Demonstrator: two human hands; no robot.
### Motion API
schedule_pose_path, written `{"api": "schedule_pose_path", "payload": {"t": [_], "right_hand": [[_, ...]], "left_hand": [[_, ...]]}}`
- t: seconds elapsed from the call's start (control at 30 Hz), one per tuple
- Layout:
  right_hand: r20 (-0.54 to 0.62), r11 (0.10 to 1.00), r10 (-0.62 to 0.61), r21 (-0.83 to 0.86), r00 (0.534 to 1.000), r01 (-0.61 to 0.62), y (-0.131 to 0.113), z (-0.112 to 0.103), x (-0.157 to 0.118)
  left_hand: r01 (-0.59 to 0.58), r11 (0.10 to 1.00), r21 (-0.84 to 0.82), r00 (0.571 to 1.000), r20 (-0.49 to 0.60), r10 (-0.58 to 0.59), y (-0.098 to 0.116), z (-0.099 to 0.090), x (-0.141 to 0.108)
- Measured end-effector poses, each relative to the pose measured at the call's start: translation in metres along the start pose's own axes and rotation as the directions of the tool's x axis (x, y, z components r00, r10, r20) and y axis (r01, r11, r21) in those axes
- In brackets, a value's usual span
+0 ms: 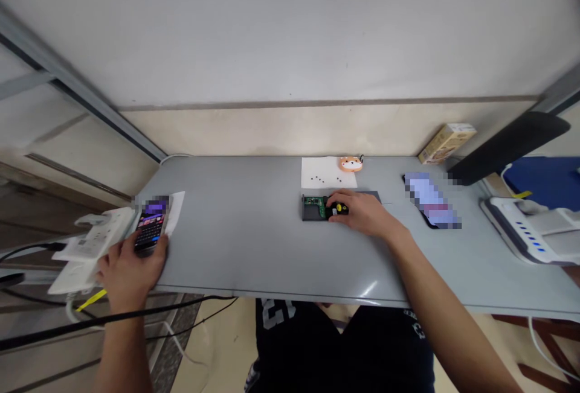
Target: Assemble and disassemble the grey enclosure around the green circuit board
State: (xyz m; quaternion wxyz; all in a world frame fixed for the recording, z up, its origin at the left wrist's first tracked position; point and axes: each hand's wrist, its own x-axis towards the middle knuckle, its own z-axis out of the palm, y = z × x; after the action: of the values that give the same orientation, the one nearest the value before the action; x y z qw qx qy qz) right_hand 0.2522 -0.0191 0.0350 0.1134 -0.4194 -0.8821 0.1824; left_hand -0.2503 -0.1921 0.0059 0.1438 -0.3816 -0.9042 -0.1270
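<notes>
**Right hand** (360, 212): curled closed around a black screwdriver (339, 209) with a yellow end, its tip hidden.
**Left hand** (127, 275): gripping a smartphone (151, 225) at the left edge of the bench (235, 224).
**Work piece**: green circuit board (315, 204) in a dark casing (308, 213), mid-bench, directly under the right hand.
**Just behind**: white paper sheet (317, 166) bearing small dark screws (319, 180); orange dog-face trinket (351, 164) at its edge.
**Right of bench**: second phone (430, 200), screen pixelated; cardboard box (446, 142) against the wall.
**Left of bench**: white power strip (97, 236).

cardboard box (446, 143) by wall, pixelated phone (432, 200) on grey desk (235, 230)
</notes>
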Motion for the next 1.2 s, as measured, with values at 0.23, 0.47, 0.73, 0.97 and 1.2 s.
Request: {"api": "schedule_pose_path", "payload": {"t": [0.23,0.47,0.73,0.97,1.2], "right_hand": [[0.004,1.0,-0.006,0.016,1.0,0.006,-0.0005,-0.0013,-0.0003],[-0.003,1.0,-0.007,0.01,1.0,0.007,-0.0005,-0.0011,-0.0004],[0.0,1.0,-0.001,0.01,1.0,0.001,-0.0011,-0.0014,-0.0001],[0.001,1.0,0.011,-0.009,1.0,-0.011,-0.0004,-0.0008,-0.0001],[0.0,1.0,-0.003,-0.009,1.0,0.003,0.0008,0.0007,0.0004]], "left_hand": [[-0.035,0.999,-0.008,0.999,-0.025,0.035,0.0037,-0.0034,-0.0053],[-0.018,0.999,-0.033,1.0,-0.024,0.018,-0.0022,0.0014,-0.0016],[-0.028,0.999,-0.037,1.0,0.002,0.028,0.002,-0.0044,-0.0038],[0.005,1.0,-0.008,1.0,0.023,-0.005,0.0027,-0.0034,-0.0011],[0.001,1.0,-0.029,1.0,0.007,-0.001,0.0011,-0.0013,-0.0009]]}}
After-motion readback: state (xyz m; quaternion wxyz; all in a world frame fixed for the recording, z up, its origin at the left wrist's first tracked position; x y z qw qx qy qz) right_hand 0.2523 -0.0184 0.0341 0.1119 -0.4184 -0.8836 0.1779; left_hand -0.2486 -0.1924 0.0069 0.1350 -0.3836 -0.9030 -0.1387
